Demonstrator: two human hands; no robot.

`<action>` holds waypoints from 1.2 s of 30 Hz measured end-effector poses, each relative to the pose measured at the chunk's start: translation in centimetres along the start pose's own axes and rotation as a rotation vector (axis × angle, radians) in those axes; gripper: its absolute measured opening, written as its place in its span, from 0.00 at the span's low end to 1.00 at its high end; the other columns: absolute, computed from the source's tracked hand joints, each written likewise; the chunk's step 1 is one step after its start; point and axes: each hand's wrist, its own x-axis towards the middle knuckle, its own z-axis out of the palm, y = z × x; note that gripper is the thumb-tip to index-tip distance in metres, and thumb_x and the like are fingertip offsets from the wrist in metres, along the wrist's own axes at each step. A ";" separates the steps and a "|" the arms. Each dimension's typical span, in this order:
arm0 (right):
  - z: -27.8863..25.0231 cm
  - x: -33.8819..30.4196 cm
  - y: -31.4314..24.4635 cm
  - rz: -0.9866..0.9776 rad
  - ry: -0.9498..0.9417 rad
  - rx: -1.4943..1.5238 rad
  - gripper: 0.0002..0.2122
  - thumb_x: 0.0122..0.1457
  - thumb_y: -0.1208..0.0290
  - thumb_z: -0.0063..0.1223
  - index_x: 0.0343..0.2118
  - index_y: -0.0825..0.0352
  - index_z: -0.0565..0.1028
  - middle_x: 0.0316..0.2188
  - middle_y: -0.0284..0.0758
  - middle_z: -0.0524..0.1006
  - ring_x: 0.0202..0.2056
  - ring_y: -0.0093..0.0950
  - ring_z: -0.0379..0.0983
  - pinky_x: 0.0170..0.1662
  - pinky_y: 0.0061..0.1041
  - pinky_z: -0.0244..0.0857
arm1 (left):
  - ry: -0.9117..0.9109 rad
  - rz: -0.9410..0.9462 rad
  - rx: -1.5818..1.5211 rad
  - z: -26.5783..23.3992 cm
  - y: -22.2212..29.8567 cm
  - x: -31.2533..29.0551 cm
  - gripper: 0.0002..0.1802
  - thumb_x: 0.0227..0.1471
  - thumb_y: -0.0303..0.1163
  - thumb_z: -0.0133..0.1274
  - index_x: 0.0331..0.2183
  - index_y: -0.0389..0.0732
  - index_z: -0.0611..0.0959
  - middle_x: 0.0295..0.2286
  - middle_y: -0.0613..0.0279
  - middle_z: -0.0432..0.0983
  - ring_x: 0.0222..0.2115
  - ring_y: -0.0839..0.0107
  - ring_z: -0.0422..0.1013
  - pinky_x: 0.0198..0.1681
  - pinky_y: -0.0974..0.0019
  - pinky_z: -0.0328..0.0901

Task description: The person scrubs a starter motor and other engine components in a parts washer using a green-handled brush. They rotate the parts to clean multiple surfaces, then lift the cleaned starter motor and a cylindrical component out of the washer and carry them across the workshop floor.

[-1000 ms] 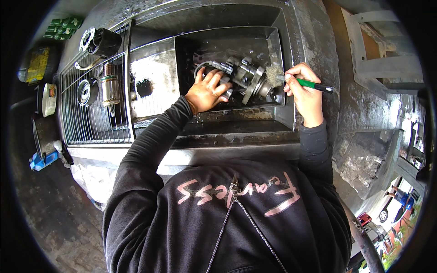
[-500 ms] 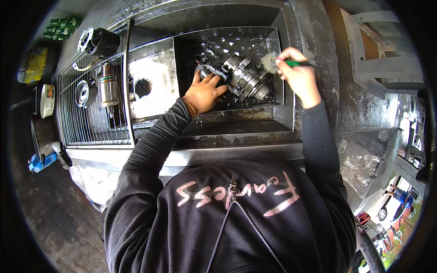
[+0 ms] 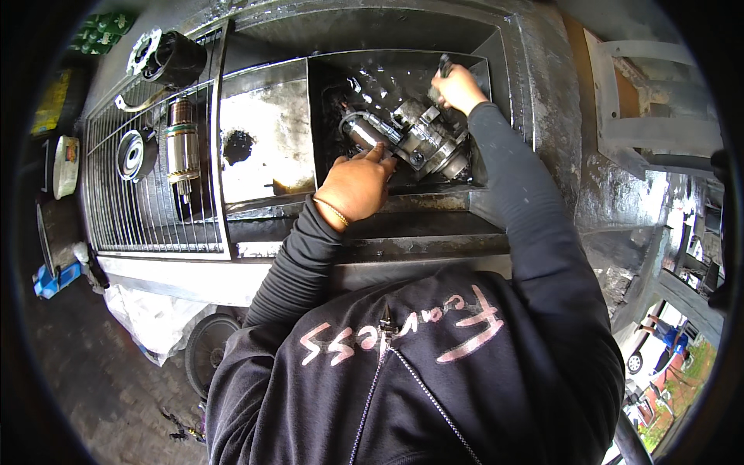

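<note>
A wet, greasy metal starter motor (image 3: 431, 144) lies tilted in the deep right-hand compartment of a metal wash basin (image 3: 403, 225). My left hand (image 3: 353, 187) reaches in from the near side, its fingers bent over the motor's cylindrical part and holding it. At the motor's far right end, my right hand (image 3: 463, 89) is closed around a brush (image 3: 444, 65). The dark end of its handle points up and away, while the bristles are mostly hidden beside the hand. Dark liquid with bright reflections lies around the motor.
Left of the basin, a wire rack (image 3: 116, 217) carries an armature (image 3: 184, 151), a round metal cap (image 3: 135, 156), a curved bracket (image 3: 139, 103) and a black cylindrical housing (image 3: 180, 60). Between rack and compartment lies a pale metal panel (image 3: 271, 132) with a dark hole.
My right hand has swung the brush from beyond the basin's right rim inward to the motor's far side. My left hand has shifted slightly nearer to me, still on the motor.
</note>
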 end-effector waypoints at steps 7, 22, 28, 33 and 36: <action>0.8 -10.2 -6.1 -0.360 -0.538 -0.079 0.08 0.54 0.72 0.51 0.20 0.65 0.70 0.15 0.30 0.70 0.18 0.21 0.66 0.25 0.27 0.62 | -0.148 0.056 0.016 -0.6 -0.9 0.1 0.27 0.48 0.33 0.54 0.52 0.39 0.75 0.59 0.34 0.59 0.46 0.51 0.75 0.45 0.52 0.71; 3.6 -10.2 -7.6 -0.355 -0.227 -0.529 0.08 0.56 0.69 0.51 0.24 0.67 0.71 0.17 0.37 0.72 0.22 0.26 0.68 0.30 0.30 0.63 | -0.142 0.153 0.075 -0.6 1.0 -0.7 0.20 0.51 0.39 0.48 0.41 0.37 0.82 0.54 0.22 0.62 0.48 0.41 0.73 0.46 0.48 0.71; 4.4 -9.7 -5.5 -0.493 -0.251 -0.439 0.04 0.50 0.77 0.49 0.22 0.69 0.67 0.22 0.33 0.64 0.26 0.27 0.63 0.33 0.28 0.59 | -0.343 0.132 -0.058 -1.6 0.9 0.1 0.23 0.56 0.36 0.41 0.49 0.40 0.82 0.60 0.26 0.55 0.50 0.37 0.71 0.47 0.35 0.64; 3.6 -10.2 -4.6 -0.544 -0.423 -0.492 0.03 0.46 0.79 0.52 0.23 0.69 0.70 0.26 0.35 0.66 0.30 0.30 0.67 0.37 0.28 0.62 | -0.323 0.142 -0.075 -1.4 1.0 0.0 0.23 0.56 0.37 0.42 0.48 0.39 0.82 0.59 0.28 0.57 0.47 0.37 0.73 0.44 0.37 0.66; 3.9 -10.9 -4.8 -0.514 -0.297 -0.294 0.04 0.48 0.78 0.53 0.24 0.70 0.70 0.28 0.36 0.68 0.32 0.31 0.69 0.38 0.29 0.62 | -0.240 0.134 -0.007 -1.2 1.1 0.0 0.20 0.51 0.42 0.50 0.39 0.39 0.85 0.55 0.25 0.61 0.42 0.41 0.76 0.44 0.51 0.72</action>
